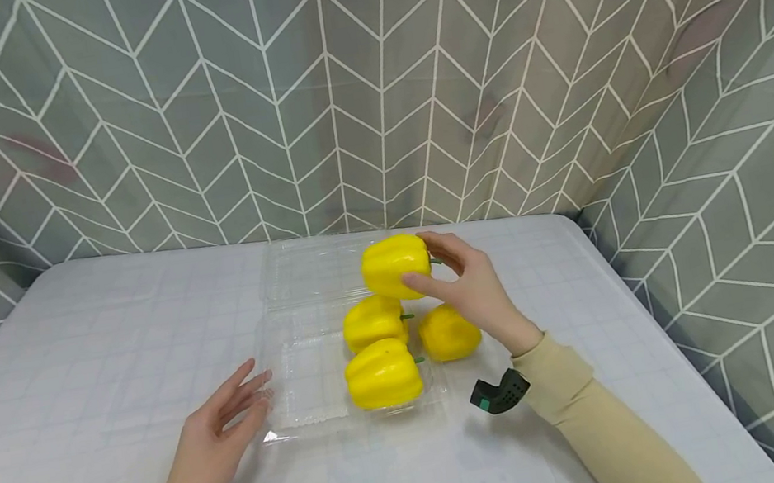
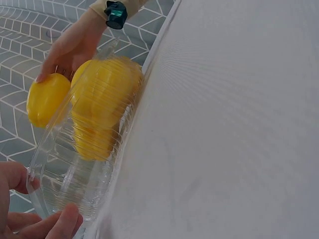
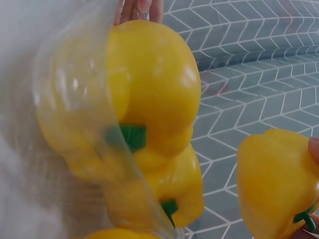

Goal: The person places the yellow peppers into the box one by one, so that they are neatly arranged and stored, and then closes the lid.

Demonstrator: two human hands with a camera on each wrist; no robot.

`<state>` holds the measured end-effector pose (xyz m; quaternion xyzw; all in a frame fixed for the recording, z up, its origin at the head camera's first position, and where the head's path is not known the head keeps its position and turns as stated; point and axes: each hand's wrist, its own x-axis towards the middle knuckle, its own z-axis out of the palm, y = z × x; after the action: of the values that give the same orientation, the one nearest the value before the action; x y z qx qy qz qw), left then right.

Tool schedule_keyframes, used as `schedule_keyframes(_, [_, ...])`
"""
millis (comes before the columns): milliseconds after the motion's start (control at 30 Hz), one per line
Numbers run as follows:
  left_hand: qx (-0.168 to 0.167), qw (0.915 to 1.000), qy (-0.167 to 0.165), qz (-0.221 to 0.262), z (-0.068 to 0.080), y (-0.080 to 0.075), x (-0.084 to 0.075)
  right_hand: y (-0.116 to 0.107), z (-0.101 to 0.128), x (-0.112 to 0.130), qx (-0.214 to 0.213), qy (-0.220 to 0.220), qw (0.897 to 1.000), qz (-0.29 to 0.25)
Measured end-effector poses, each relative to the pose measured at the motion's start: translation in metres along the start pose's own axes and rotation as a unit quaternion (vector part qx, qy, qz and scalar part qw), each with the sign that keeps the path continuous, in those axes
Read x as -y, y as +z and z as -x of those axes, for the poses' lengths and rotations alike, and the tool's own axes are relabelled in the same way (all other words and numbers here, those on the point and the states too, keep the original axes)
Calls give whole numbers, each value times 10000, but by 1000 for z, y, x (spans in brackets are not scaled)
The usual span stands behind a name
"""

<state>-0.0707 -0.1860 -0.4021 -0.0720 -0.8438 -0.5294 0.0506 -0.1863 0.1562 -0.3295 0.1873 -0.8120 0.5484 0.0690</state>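
Held pepper [image 1: 395, 266]: bright yellow, glossy, lobed, with a short green stem on the side facing the palm; lifted above the far part of the clear plastic clamshell [image 1: 304, 387], over its open lid. Gripped by the right hand [image 1: 473, 291], fingers [image 1: 448, 247] curled over the top and thumb pressed on the near side. Three more yellow peppers below: one [image 1: 372, 323] in the middle of the tray, one [image 1: 382, 373] nearest the front edge, one [image 1: 449, 332] to the right, partly covered by the right hand. All three close together, stems pointing right.

Left hand [image 1: 223, 429] flat on the white table [image 1: 111, 358], fingers [image 1: 246, 383] straight and slightly spread, tips at the left rim of the clamshell; actual contact hard to judge from the head view. In the left wrist view, thumb and fingertips just at the tray's ribbed wall.

Clamshell nearly invisible against the table, edges traced only by glints. Exact footing of the right-hand pepper, inside or outside the tray, unclear. In the right wrist view, held pepper cut off at the frame edge, tray peppers blurred through the plastic. Dark wrist-worn device [image 1: 500, 393] beside the beige sleeve [image 1: 594, 419].
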Motion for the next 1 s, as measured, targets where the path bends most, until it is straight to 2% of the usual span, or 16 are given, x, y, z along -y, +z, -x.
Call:
schedule_keyframes(333, [5,10000,-68,1,0,0,0,16,-1,7,256,-42,9995,176])
schedule_keyframes(1000, [4,10000,-80,-26,0,0,0,48,6,25,713,-162,9972,126])
